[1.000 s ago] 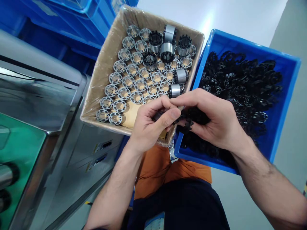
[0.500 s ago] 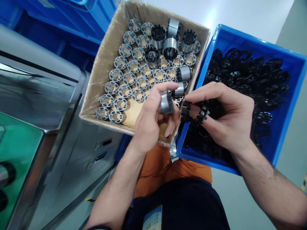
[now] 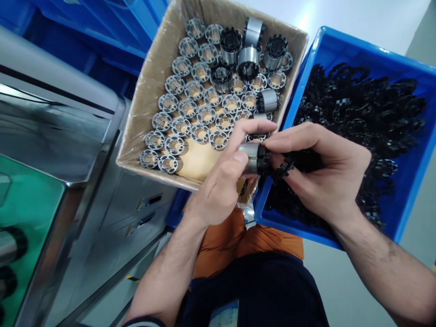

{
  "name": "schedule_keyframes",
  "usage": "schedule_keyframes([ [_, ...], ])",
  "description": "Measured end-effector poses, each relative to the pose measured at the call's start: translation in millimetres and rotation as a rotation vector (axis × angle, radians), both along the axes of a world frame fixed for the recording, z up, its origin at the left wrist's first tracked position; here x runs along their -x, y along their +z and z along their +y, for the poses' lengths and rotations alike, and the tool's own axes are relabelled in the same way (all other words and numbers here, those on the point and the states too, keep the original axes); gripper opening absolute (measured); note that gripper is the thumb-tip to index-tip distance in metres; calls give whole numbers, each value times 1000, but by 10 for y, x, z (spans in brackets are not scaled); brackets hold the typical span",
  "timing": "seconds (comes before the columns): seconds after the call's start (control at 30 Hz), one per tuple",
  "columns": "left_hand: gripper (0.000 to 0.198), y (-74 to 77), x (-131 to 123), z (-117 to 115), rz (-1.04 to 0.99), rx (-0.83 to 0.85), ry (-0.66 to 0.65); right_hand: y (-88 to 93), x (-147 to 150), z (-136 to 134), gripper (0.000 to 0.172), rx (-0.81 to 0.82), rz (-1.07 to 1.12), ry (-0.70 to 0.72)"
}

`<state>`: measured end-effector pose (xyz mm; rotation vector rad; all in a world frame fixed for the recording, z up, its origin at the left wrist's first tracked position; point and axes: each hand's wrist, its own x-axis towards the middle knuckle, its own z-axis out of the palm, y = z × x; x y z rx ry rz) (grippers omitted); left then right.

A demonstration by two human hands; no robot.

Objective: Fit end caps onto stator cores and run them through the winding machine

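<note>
My left hand (image 3: 221, 181) is wrapped round a silver metal cylinder (image 3: 250, 156), its thumb lying on the side. Between the fingertips of my right hand (image 3: 327, 168) are black toothed rings (image 3: 284, 167); one black ring sits against the right end of the cylinder. Both hands meet above the right edge of a lined cardboard box (image 3: 143, 91). Rows of upright silver slotted cores (image 3: 206, 114) stand in that box. Several cylinders with black ends (image 3: 248, 61) lie on top of them or among them.
Beside the box on the right, a blue bin (image 3: 417, 172) holds a heap of black rings (image 3: 368, 109). A metal machine frame (image 3: 61, 100) and a green surface (image 3: 30, 200) are at the left. Blue crates (image 3: 126, 27) stand at the upper left.
The cylinder in my left hand has turned sideways and moved right, so its end now meets a black ring at my right fingertips. The view has shifted slightly.
</note>
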<state>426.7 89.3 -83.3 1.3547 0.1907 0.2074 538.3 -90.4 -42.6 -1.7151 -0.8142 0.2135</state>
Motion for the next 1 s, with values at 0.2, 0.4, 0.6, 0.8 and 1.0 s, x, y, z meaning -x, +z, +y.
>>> schedule_keyframes([
  [0.2,52,28,22,18,13,84,-115,71,-61,-65,40,-3,-116,105],
  [0.4,62,79,37,-25,78,76,-61,14,19,2,33,-47,-118,38],
  [0.6,64,115,-38,-46,23,115,-16,-1,-32,45,11,-62,3,-20],
  [0.8,63,46,-161,-40,-26,150,296,44,-100,58,48,-93,70,33],
  [1.0,55,37,-147,-13,22,240,129,54,-58,23,13,-39,124,20],
])
